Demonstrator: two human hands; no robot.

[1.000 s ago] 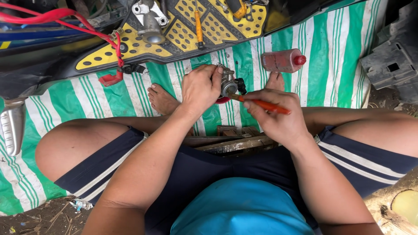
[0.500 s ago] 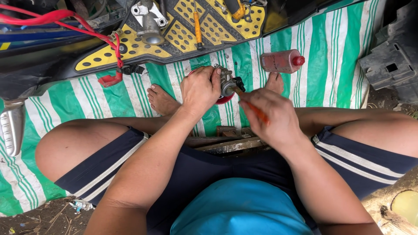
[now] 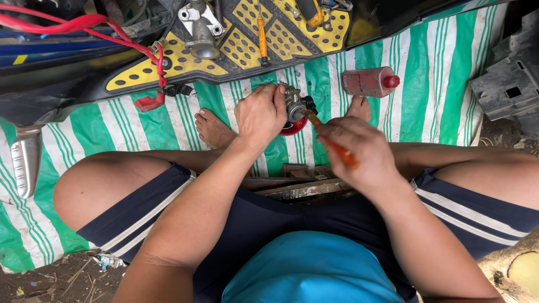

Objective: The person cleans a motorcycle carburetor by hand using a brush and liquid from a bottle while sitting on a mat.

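Note:
My left hand grips a small grey metal engine part, holding it above a red round lid. My right hand is closed around an orange-handled screwdriver, and its tip points up and left into the metal part. Both hands work over my crossed legs, with my bare feet resting on the green and white striped sheet.
A motorbike's yellow and black footboard with red cables lies across the top. A red-capped bottle of reddish liquid lies near my right foot. A grey plastic part sits at the right edge. A wooden piece lies under my legs.
My right hand has turned the screwdriver from lying nearly level to pointing up-left, bringing its tip into the metal part. My left hand keeps its grip almost unmoved.

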